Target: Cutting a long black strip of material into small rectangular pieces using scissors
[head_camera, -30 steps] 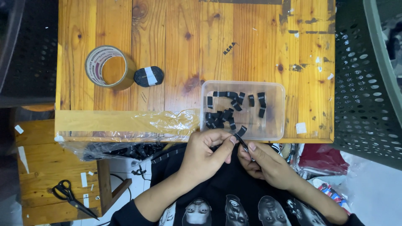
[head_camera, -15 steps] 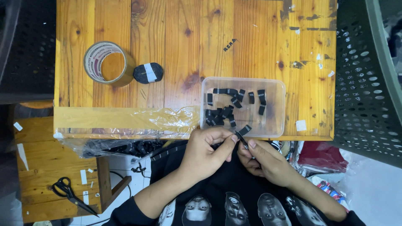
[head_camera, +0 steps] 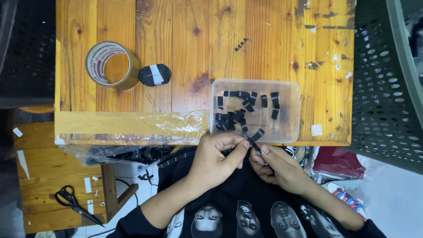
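My left hand (head_camera: pixel 216 159) and my right hand (head_camera: pixel 275 166) meet at the near edge of the wooden table (head_camera: pixel 189 48), and together they pinch a small black strip (head_camera: pixel 255 142) between the fingertips. Just beyond them stands a clear plastic container (head_camera: pixel 291 90) with several short black strips (head_camera: pixel 240 112) lying in it. One of those strips leans on the container's near wall, right above my fingers. A black garment (head_camera: pixel 238 194) lies in my lap under both hands.
A roll of brown tape (head_camera: pixel 110 64) and a small black roll (head_camera: pixel 154 75) sit at the table's left. Clear plastic film (head_camera: pixel 145 125) covers the near left edge. Scissors (head_camera: pixel 72 205) lie on a low wooden stool at the left. A dark perforated crate (head_camera: pixel 387 83) stands at the right.
The strip between my fingertips has turned slightly and my fingers have shifted on it. Both hands stay at the table's near edge.
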